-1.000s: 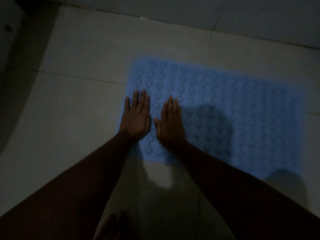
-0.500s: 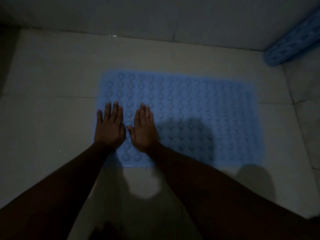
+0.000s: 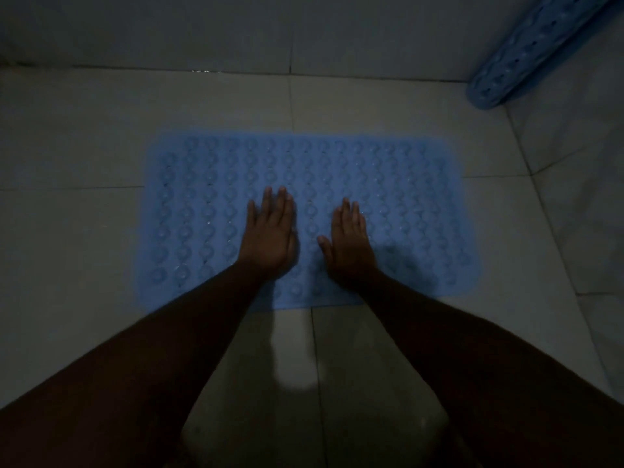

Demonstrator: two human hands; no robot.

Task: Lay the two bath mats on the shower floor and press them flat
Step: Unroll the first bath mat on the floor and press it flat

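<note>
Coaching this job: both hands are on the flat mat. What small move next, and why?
Probably shift both palms rightward and press there. The left hand and right hand lie flat on the mat near its middle; its right part is uncovered, and the second mat sits rolled.

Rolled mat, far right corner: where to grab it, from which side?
Probably wrap the right hand round the rolled mat above its lower end, coming from the near left. It is a slim tube slanting up out of frame, its low end by the far edge of the floor; that side faces open floor.
</note>
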